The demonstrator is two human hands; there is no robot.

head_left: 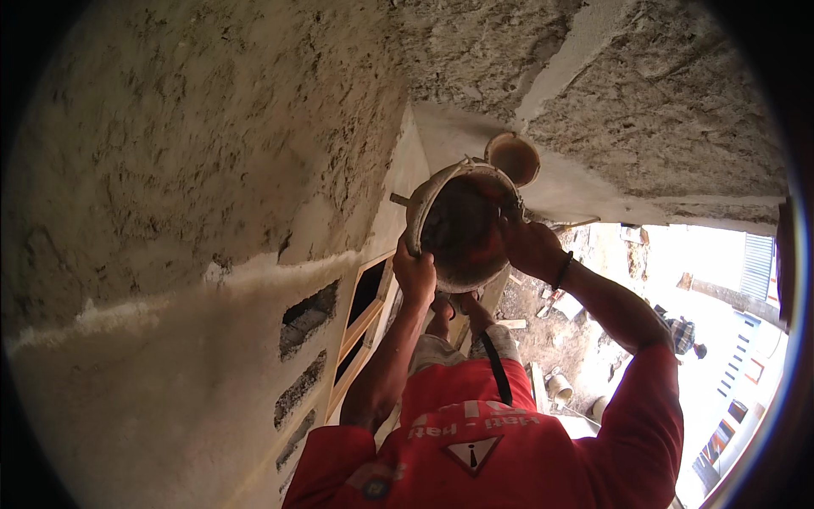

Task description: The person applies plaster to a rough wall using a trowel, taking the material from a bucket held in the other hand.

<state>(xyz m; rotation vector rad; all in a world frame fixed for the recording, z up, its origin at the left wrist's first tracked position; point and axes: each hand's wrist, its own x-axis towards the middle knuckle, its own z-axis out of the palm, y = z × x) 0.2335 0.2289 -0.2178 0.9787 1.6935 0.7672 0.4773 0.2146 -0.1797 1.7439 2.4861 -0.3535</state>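
Observation:
Between my hands I hold a round, mortar-stained bucket point(465, 222), its open mouth turned up towards me and its inside in shadow. My left hand point(415, 273) is closed on the left rim. On the opposite side, my right hand point(534, 251) grips the rim, its fingertips partly lost in the dark. Beyond the bucket's far edge is a smaller round container point(513, 159) with a pale rim; what it stands on is hidden. What lies inside the held bucket is too dark to make out.
Rough, partly plastered wall point(220, 127) rises close on the left, with block-shaped vent openings point(307, 319) and a wooden frame point(360, 331). Rough plaster point(661, 110) also spans the upper right. Far below are a bucket point(560, 388), rubble and another person point(683, 334).

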